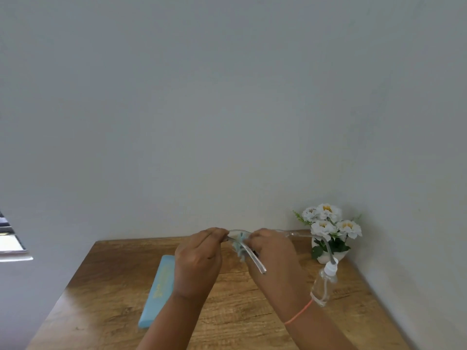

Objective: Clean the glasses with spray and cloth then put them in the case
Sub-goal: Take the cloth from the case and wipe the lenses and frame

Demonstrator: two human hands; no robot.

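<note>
Clear-framed glasses [256, 261] are held up above the wooden table [240, 311], their temples pointing toward me and to the right. My left hand [198, 261] pinches the frame at its left side. My right hand [274, 256] presses a light blue cloth [239, 246] against a lens; most of the cloth is hidden between the hands. A light blue glasses case [158, 289] lies shut on the table, left of my left wrist. A clear spray bottle [324, 284] with a white nozzle lies on its side on the table to the right.
A small white pot of white flowers [328, 231] stands at the table's back right corner against the wall. A window edge [12, 243] shows at far left. The table's left and right edges run diagonally toward me.
</note>
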